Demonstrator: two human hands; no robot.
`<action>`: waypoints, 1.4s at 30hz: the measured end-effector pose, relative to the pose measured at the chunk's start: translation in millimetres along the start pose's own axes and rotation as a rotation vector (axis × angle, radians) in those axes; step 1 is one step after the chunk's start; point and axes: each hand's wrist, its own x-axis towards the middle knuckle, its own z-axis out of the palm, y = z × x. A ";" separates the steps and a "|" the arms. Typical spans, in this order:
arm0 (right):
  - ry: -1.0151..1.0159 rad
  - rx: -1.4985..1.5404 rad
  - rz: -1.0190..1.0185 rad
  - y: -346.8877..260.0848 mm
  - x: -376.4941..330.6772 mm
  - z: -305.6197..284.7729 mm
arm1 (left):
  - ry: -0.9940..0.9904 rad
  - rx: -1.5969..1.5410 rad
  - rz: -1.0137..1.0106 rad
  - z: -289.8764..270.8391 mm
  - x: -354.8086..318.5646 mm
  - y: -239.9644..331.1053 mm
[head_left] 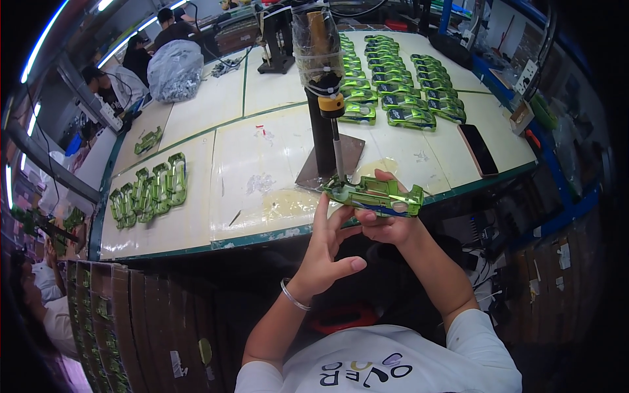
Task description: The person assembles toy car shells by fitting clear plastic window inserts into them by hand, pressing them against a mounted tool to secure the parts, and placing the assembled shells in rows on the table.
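A green toy car body shell [411, 202] lies underside up in my right hand [392, 228], whose fingers and thumb close around its right half. My left hand [323, 245] has its fingers stretched out, their tips touching the shell's left end, and its thumb stands apart. Upright above that end is a powered screwdriver [330, 107] with a yellow collar and a long shaft. Its tip reaches down to the shell; whether a screw sits there is too small to tell. Behind the shell rises a dark post on a flat brown base plate [350, 152].
Rows of green car shells [411, 118] fill the table's far right; several overturned shells [157, 187] stand at left. A phone [478, 149] lies near the right edge. A plastic bag [175, 71] sits far left. Stacked trays [137, 314] stand low left. Other people sit beyond.
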 end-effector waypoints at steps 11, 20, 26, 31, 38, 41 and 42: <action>0.220 -0.009 -0.063 10.6 -3.8 -0.6 | 0.030 -0.069 -0.035 -3.9 -8.1 -10.7; 0.443 -0.251 -0.199 -17.7 -60.8 2.4 | 0.145 -0.083 -0.268 -19.2 -42.8 -28.6; 0.964 -1.687 -0.496 -131.7 -71.0 9.8 | 0.193 -0.044 -0.296 -24.8 -59.6 -31.9; 0.903 -2.588 0.049 -183.6 -64.3 1.2 | 0.329 0.036 -0.317 -38.4 -81.7 -26.5; 0.791 -2.594 -0.179 -205.3 -45.4 -22.4 | 0.496 0.105 -0.297 -43.9 -91.0 -12.6; 0.851 -2.591 -0.221 -222.2 -35.4 -31.2 | 0.511 0.121 -0.309 -41.1 -88.4 -10.3; 0.838 -2.592 -0.232 -224.8 -28.7 -33.9 | 0.519 0.122 -0.316 -40.4 -88.9 -9.1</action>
